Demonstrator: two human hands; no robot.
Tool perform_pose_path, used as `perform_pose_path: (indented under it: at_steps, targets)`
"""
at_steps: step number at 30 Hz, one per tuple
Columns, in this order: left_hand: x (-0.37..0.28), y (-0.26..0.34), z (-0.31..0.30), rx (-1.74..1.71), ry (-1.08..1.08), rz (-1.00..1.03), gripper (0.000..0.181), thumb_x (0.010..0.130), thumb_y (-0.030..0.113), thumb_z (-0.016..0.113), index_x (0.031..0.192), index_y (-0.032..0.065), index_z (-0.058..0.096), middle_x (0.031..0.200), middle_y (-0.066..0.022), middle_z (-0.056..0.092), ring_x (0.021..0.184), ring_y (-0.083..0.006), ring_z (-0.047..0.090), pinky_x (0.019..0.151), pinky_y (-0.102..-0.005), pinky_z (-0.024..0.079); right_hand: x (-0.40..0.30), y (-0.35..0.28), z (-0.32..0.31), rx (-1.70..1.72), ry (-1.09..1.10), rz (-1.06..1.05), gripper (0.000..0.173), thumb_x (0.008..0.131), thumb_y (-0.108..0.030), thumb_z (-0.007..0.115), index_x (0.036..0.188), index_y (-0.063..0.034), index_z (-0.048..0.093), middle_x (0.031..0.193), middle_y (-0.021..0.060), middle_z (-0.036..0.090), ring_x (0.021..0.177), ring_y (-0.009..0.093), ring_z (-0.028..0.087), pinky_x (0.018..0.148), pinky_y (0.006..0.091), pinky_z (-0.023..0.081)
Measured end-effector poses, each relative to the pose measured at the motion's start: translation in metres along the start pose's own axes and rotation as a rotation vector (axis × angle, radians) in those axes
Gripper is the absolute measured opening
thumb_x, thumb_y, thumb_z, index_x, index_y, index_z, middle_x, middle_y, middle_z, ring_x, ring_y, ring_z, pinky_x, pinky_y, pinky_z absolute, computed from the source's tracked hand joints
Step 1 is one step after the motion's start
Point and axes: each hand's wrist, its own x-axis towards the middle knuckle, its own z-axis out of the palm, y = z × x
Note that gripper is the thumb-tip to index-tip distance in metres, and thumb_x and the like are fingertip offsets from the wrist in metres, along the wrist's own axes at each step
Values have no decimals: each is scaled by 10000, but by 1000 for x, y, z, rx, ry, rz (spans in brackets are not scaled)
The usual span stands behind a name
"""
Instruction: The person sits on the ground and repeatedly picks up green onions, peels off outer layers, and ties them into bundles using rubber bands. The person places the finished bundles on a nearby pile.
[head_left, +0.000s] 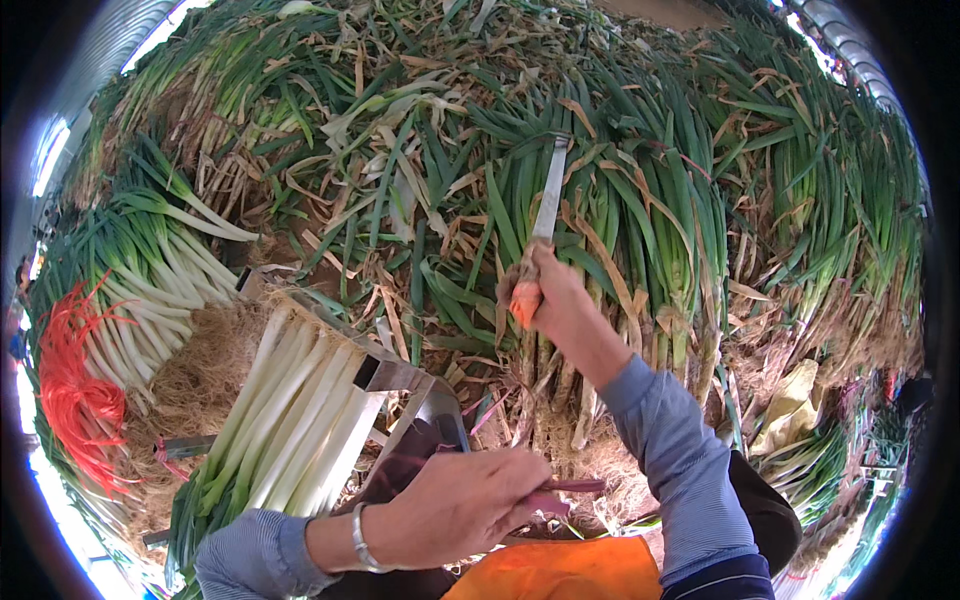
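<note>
My right hand (556, 298) grips a long knife (552, 191) by its wrapped handle, with an orange end below the fist. Its blade points away from me, lying over the green leaves of a bundle of untrimmed leeks (667, 225). My left hand (457, 506), with a metal bracelet at the wrist, is nearer my body and closed around a purplish strip (576, 486). To the left of that hand, cleaned white leeks (315, 412) rest on a metal frame (411, 371), roots towards the far side. The palm side of my left hand is hidden.
A tangle of red plastic strips (75, 382) lies on cleaned leeks (142, 292) at the left. Loose leaves and dry husks (397, 165) cover the ground ahead. More untrimmed leeks (817, 217) are heaped at the right, near a yellowish bag (786, 409). Orange cloth (562, 570) covers my lap.
</note>
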Motion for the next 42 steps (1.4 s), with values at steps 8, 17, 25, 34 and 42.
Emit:
perform_pose_path:
  at_steps: [8,17,25,34,42]
  targets:
    - [164,-77,-38,141,275,-82,125,932,133,521,875,39,580,680,-50,532,523,-132,447,482,-295,374,139,-84,-71,-300,39,-127,269,998,-302,437,975,-44,507,728,48,539,520,164,501,436,321,464]
    - [341,-271,-84,86,554,-415,259,929,258,550,890,29,664,722,-29,609,618,-134,528,601,-300,429,107,-126,-94,275,-402,279,245,1002,-308,414,866,-113,473,649,-41,411,493,53,374,384,191,319]
    - [466,-345,-67,473,538,-369,310,943,309,510,1085,81,664,1076,-190,642,976,-354,614,794,-466,505,89,-149,-118,452,-448,375,240,999,-337,429,870,-135,443,708,-34,410,535,43,362,410,171,306]
    - [494,-374,-70,698,441,-337,242,875,190,571,1055,54,657,1012,-192,654,953,-376,609,827,-465,480,84,-160,-126,472,-502,373,235,999,-346,415,898,-134,430,686,-25,427,506,59,372,392,184,300]
    - [464,-349,-76,549,401,-358,269,869,277,572,985,57,674,963,-194,660,938,-375,613,815,-452,470,97,-153,-108,679,-458,498,292,996,-355,433,808,-131,436,602,-52,353,454,52,343,312,182,273]
